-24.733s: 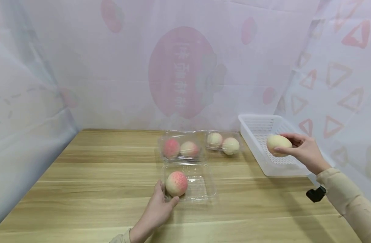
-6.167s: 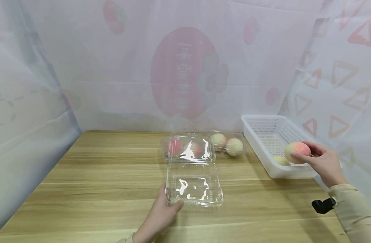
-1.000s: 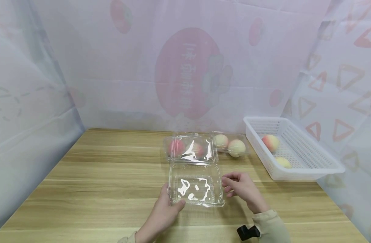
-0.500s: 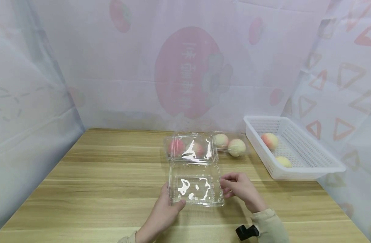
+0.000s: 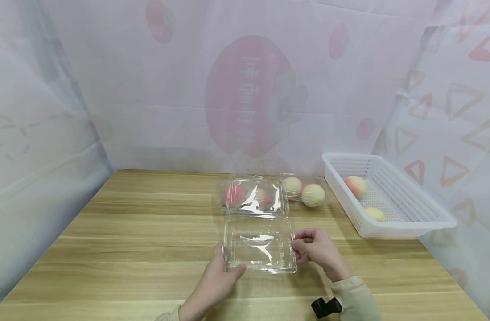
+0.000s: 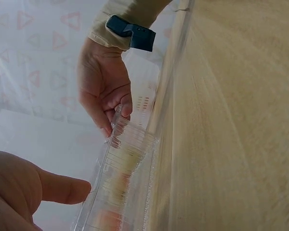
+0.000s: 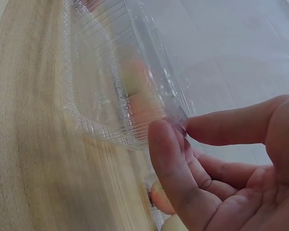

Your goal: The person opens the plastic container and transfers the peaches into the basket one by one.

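Note:
A clear plastic clamshell box (image 5: 265,269) lies unfolded on the wooden table, its lid raised at the back and no fruit in its base. At the base's front left corner, my left hand (image 5: 214,283) holds the edge, thumb on the front rim and fingers along the left side. My right hand (image 5: 323,252) pinches the right rim between thumb and index finger. That pinch shows plainly in the right wrist view, where the right hand (image 7: 221,163) is close to the camera. In the left wrist view, my left thumb (image 6: 65,188) touches the rim; the other left fingers are mostly hidden.
Behind the raised lid, a clear pack holds two reddish peaches (image 5: 233,195). Beside it is another pack with two pale peaches (image 5: 313,195). To the right stands a white plastic basket (image 5: 409,227) holding a pink-yellow peach (image 5: 356,186) and a yellowish one (image 5: 375,214). Printed cloth walls surround the table.
Earlier, my right hand carried fruit at the basket, and a peach lay in the box; two peaches are in the basket now. Over the last second, my right fingers closed on the box's right rim.

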{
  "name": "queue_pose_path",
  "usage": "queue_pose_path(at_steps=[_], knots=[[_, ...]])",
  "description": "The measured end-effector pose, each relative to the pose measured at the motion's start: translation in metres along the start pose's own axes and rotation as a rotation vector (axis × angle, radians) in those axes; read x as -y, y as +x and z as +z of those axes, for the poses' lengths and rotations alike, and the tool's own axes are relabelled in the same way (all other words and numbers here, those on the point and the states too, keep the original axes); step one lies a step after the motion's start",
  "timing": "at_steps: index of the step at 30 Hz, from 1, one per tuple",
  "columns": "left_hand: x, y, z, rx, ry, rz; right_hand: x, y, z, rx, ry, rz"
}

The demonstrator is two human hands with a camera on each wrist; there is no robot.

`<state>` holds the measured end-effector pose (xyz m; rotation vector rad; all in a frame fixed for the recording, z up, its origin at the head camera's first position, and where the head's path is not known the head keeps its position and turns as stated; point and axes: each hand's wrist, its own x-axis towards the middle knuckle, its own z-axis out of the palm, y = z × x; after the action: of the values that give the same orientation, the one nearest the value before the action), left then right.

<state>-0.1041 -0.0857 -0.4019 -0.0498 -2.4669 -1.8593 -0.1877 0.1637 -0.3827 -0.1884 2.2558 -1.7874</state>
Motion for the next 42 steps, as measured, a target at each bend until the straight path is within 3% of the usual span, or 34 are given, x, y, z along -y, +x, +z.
queue_pose_path(at_steps=[9, 22, 34, 42], knots=[[0.0, 0.008, -0.008, -0.032, 0.033, -0.012, 0.0, 0.0, 0.0, -0.029, 0.028, 0.017], [0.002, 0.017, -0.019, -0.063, -0.02, -0.021, 0.0, 0.0, 0.0, -0.045, 0.04, 0.023], [0.011, 0.024, -0.022, -0.108, -0.11, -0.049, -0.001, -0.001, -0.001, -0.04, 0.022, 0.02], [0.009, 0.024, -0.022, -0.112, -0.15, -0.03, -0.003, 0.0, -0.001, -0.042, 0.008, 0.018]])
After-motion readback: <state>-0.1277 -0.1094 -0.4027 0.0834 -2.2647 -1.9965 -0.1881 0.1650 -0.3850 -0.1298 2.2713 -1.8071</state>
